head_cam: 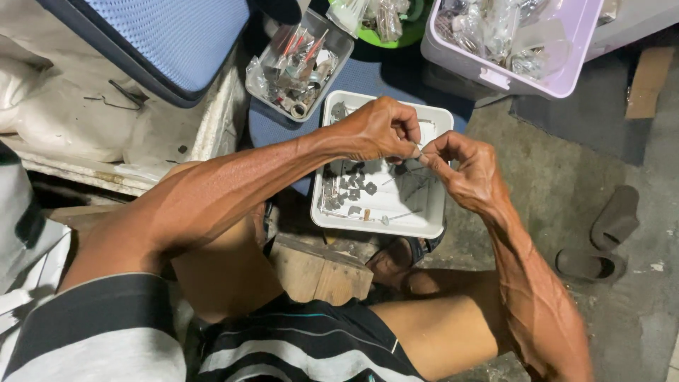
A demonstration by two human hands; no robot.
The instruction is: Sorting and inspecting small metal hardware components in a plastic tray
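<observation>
A tiny pale part [420, 156] is pinched between the fingertips of both hands, just above the far half of a white tray [433, 225]. The part is too small for its shape to be told; only a light, thin sliver shows between the fingertips. The left hand [378, 131] is reached in from the near left, its forearm stretched across the bent knee, the wrist turned down and the fingers [409, 145] curled closed on the part. The right hand [463, 170] is brought in from the near right with the elbow bent, its thumb and forefinger closed on the same part and the other fingers folded loosely beneath.

Inside the tray, many small dark metal pieces [351, 187] are scattered toward the left edge, and a few thin pins [403, 213] are laid near the near edge. The tray is rested on a blue seat, over the floor. Beyond its far left corner a grey box [341, 41] of mixed small parts is seen, and beyond its far right corner a lilac bin [495, 76] filled with clear bags. A pair of dark sandals [601, 240] is left on the concrete floor at the right.
</observation>
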